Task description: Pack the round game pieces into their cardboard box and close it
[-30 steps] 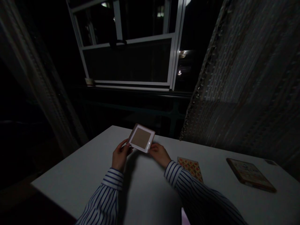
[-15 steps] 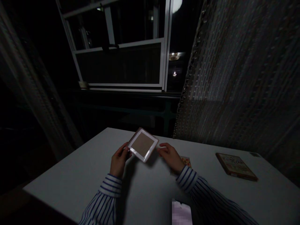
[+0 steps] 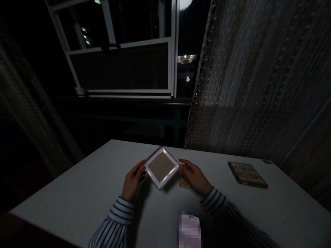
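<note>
I hold a small square tray (image 3: 161, 167), brown in the middle with a white border, just above the white table (image 3: 77, 199). My left hand (image 3: 133, 181) pinches its left corner. At the tray's right corner my right hand (image 3: 193, 176) has fingers curled and touching the edge. Under my right hand lies a patterned card (image 3: 184, 182), mostly hidden. Both sleeves are striped blue and white.
A flat brown-framed board (image 3: 247, 174) lies on the table at the right. A blurred object (image 3: 190, 227) sits near the front edge. A beaded curtain (image 3: 258, 79) hangs behind the table at the right, and a dark window with a white frame (image 3: 124, 69) beyond.
The tray has been turned so it stands more like a diamond. My right hand came off it, moved over the patterned card, and now touches the tray's right corner again.
</note>
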The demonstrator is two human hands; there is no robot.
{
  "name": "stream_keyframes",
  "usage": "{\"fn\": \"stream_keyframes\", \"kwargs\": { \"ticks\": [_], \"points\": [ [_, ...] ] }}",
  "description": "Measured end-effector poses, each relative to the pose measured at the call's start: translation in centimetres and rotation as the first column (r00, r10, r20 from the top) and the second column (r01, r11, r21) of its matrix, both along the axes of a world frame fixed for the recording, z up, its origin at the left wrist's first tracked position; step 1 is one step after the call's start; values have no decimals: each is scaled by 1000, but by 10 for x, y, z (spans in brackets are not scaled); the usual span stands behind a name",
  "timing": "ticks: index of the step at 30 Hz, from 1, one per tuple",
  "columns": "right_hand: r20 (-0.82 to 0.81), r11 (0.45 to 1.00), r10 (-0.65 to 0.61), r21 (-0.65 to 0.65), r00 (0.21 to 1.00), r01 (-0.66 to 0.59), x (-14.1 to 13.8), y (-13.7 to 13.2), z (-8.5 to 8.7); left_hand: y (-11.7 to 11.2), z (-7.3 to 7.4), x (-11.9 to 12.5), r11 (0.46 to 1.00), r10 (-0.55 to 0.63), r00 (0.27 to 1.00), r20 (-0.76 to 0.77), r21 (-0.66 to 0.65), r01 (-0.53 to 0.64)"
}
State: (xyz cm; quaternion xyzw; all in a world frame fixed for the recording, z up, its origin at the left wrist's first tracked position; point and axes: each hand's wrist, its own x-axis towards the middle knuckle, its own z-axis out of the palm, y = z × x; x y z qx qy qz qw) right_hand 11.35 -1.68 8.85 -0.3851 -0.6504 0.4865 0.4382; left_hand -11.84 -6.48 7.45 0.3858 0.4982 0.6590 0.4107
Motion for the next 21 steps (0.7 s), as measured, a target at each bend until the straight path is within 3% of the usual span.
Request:
{"fn": "stream_keyframes", "kwargs": {
  "ticks": [11, 21],
  "points": [
    [25, 999, 43, 4, 999, -43, 27, -14, 0, 0, -9, 28, 998, -49, 999, -4, -37, 48],
    [48, 998, 40, 40, 998, -42, 48, -7, -8, 10, -15, 59, 999, 19, 1000, -9, -46, -19]
  ]
}}
